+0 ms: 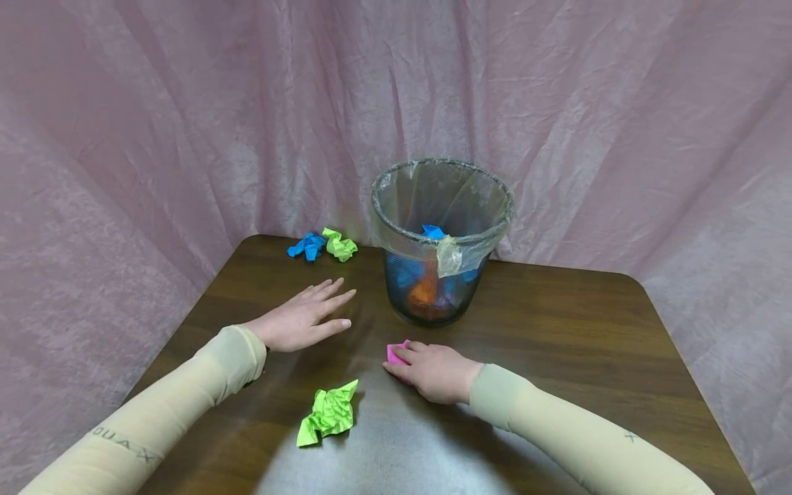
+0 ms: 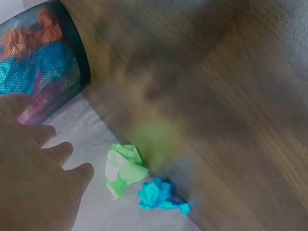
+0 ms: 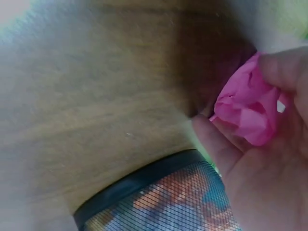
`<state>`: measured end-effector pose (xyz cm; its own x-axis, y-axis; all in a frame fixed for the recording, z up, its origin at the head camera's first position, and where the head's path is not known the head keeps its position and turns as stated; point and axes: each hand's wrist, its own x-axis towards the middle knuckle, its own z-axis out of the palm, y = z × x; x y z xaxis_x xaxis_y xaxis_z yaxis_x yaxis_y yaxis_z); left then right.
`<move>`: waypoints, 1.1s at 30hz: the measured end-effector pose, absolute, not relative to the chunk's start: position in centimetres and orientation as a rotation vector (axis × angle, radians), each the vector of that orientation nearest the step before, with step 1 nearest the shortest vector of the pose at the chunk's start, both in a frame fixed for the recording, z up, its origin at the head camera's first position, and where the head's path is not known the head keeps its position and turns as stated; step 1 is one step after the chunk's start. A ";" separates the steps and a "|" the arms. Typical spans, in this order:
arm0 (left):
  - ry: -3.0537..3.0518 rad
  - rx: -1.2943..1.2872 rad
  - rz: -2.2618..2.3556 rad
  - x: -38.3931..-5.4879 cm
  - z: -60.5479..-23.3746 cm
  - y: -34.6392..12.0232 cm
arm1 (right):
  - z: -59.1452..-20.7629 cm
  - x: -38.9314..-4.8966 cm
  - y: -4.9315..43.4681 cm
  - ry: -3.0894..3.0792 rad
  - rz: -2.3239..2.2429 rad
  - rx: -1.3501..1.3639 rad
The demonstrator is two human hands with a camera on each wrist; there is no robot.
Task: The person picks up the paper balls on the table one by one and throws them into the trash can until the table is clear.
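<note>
My right hand (image 1: 441, 373) grips a crumpled pink paper (image 3: 250, 103) low over the table, in front of the bin. In the right wrist view its thumb and fingers curl around the paper. My left hand (image 1: 300, 320) hovers with fingers spread, left of the bin and holding nothing. Beyond its fingertips, at the table's far edge, lie a crumpled blue paper (image 1: 307, 246) and a crumpled green paper (image 1: 339, 245) side by side. Another crumpled green paper (image 1: 329, 412) sits nearer me, between the two forearms.
A dark mesh bin (image 1: 427, 302) with a clear plastic liner (image 1: 450, 256) over its rim stands toward the back of the brown table (image 1: 575, 330). Blue and orange crumpled papers show inside it. Pink curtains (image 1: 309, 103) hang behind and beside the table.
</note>
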<state>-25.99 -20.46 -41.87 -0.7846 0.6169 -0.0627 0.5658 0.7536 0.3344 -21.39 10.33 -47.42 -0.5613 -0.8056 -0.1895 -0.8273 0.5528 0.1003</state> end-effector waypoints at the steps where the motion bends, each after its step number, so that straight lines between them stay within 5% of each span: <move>1: 2.779 0.951 0.449 -26.0 -41.9 -20.4 | -47.5 -21.3 10.4 2.679 0.270 -1.439; 12: 2.774 1.019 0.454 -25.3 -42.6 -19.6 | -48.4 -20.4 11.1 2.834 0.279 -1.734; 33: 2.757 1.083 0.462 -24.7 -42.8 -18.4 | -49.2 -20.8 12.3 2.904 0.024 -1.835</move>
